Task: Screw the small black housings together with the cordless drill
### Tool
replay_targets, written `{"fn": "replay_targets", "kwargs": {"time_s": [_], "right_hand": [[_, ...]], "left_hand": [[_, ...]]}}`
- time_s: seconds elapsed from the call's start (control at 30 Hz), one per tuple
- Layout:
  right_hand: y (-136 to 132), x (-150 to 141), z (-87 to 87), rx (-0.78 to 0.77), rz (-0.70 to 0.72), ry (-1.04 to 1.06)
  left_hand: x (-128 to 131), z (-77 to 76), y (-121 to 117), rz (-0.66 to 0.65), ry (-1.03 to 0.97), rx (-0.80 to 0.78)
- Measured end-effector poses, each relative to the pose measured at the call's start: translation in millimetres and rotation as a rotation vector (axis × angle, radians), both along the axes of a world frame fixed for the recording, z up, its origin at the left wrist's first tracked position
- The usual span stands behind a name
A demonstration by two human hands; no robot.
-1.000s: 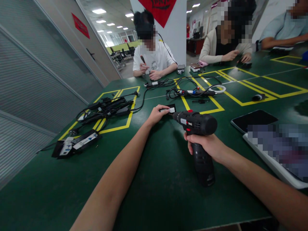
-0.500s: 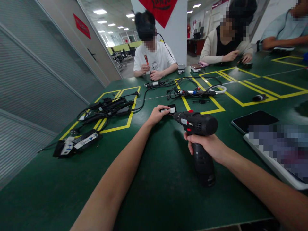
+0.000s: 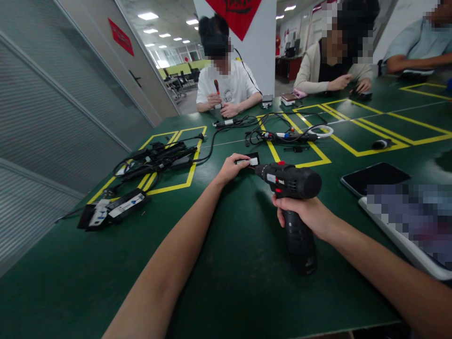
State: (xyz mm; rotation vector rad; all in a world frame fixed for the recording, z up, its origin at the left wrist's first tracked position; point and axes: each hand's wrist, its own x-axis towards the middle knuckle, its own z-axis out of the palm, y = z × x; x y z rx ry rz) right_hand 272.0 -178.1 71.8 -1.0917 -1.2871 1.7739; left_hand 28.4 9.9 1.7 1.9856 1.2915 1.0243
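My right hand [image 3: 300, 212] is wrapped round the grip of a black cordless drill [image 3: 291, 181] with red buttons. The drill lies level, its chuck pointing forward and left, and its battery end hangs toward me. Just past the chuck is a small flat black piece with a white part on it [image 3: 254, 161], lying on the green table [image 3: 226, 263]. Against that piece my left hand [image 3: 233, 168] is closed, its fingertips on the white part. Whether the bit touches the piece I cannot tell.
Black cables and adapters [image 3: 165, 157] lie in a yellow-taped area to the left, near an opened black box [image 3: 115, 209]. Further back are tangled cables with a pen-like tool [image 3: 282, 136]. A phone [image 3: 376, 178] lies right. Across the table, a person [image 3: 229, 84] holds a screwdriver [image 3: 216, 87].
Both hands and the drill keep nearly the same position. The whole view has shifted very slightly; nothing has been let go.
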Motion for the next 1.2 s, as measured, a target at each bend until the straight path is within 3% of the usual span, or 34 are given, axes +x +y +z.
{"fn": "replay_targets", "kwargs": {"time_s": [1.2], "right_hand": [[-1.5,-1.6,1.0,-0.010,-0.031,-0.008]], "left_hand": [[-1.7,-3.0,1.6,-0.017,0.015,0.053]]}}
